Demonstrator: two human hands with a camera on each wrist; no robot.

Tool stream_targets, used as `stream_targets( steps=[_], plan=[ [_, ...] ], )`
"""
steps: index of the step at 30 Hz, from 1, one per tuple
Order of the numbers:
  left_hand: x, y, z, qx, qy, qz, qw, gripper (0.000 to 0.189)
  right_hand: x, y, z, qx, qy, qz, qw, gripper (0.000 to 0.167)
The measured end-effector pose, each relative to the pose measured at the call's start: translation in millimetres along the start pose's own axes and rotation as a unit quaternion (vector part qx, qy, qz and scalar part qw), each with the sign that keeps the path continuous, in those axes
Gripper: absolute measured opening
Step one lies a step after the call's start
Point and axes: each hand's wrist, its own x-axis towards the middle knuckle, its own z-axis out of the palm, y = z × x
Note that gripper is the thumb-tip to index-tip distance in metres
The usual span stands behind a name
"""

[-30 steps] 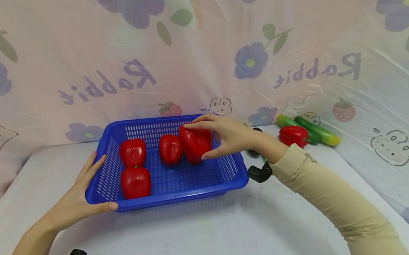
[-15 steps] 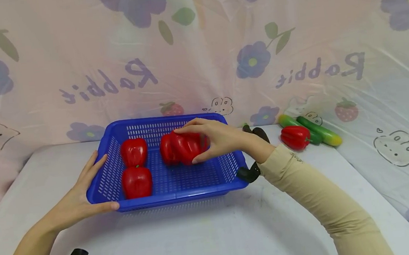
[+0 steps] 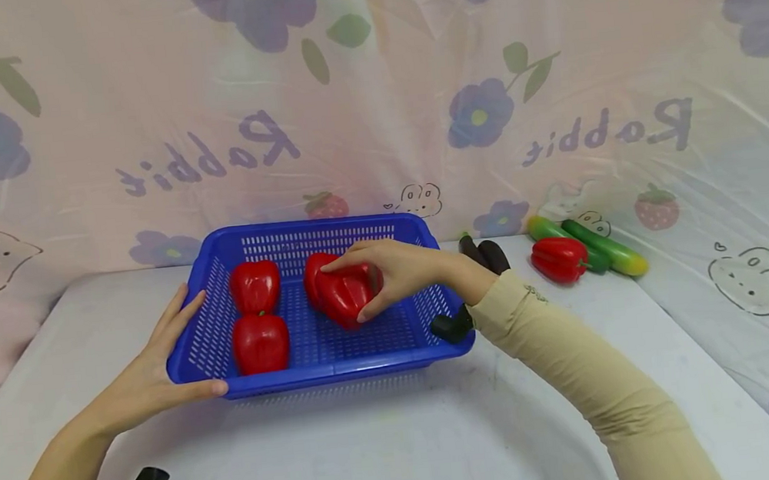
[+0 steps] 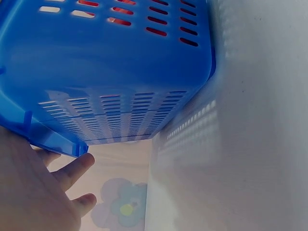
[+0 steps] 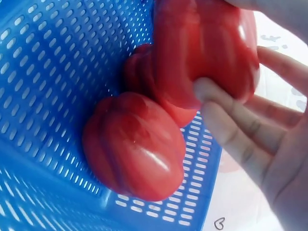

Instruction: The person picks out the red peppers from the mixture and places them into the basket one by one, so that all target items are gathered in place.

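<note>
In the head view a blue perforated basket (image 3: 341, 369) stands on the white table. My left hand (image 3: 144, 379) rests against its left front corner, fingers straight and spread, thumb along the front rim. My right hand (image 3: 398, 273) holds a red bell pepper (image 3: 344, 298) between thumb and fingers, inside the basket. Close behind it is another red bell pepper (image 3: 314, 268), partly covered. Two more red bell peppers, a rear one (image 3: 254, 286) and a front one (image 3: 261, 344), sit at the basket's left side. The right wrist view shows the held pepper (image 5: 202, 53) tilted above two others.
To the right of the basket lie two dark eggplants (image 3: 493, 256), partly hidden by the right forearm. Farther right are a red bell pepper (image 3: 559, 259) and green, yellow-tipped cucumbers (image 3: 604, 246). A patterned curtain (image 3: 371, 102) hangs behind the table (image 3: 349, 452).
My right hand has moved left and slightly toward me with the bell pepper, which now overlaps the one behind it. The left hand has stayed on the basket.
</note>
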Motion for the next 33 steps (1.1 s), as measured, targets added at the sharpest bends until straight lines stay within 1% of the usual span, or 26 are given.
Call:
stream_targets(
  steps=[5, 12, 17, 24, 29, 33],
  plan=[
    [-0.5, -0.5, -0.7, 0.002, 0.0, -0.002, 1.0, 0.114, 4.2, 1, 3, 0.032, -0.027, 0.02, 0.9989, 0.075],
    [-0.8, 0.2, 0.0, 0.001, 0.0, -0.005, 1.0, 0.113, 12.3, 4, 10, 0.048, -0.059, 0.007, 0.9971, 0.072],
    [-0.3, 0.6, -0.3, -0.004, 0.0, -0.003, 1.0, 0.113, 18.8, 5, 15, 0.055, -0.049, 0.012, 0.9972, 0.073],
    [-0.2, -0.4, -0.5, -0.006, 0.0, -0.003, 1.0, 0.113, 26.2, 6, 22, 0.066, -0.038, -0.009, 0.997, 0.078],
    [-0.9, 0.4, 0.1, -0.011, -0.001, -0.004, 0.9999, 0.112, 29.5, 7, 27, 0.066, -0.039, -0.001, 0.997, 0.079],
    [-0.6, 1.3, 1.1, -0.013, -0.002, -0.002, 0.9999, 0.112, 30.6, 7, 29, 0.076, -0.044, 0.006, 0.9961, 0.076]
  ],
)
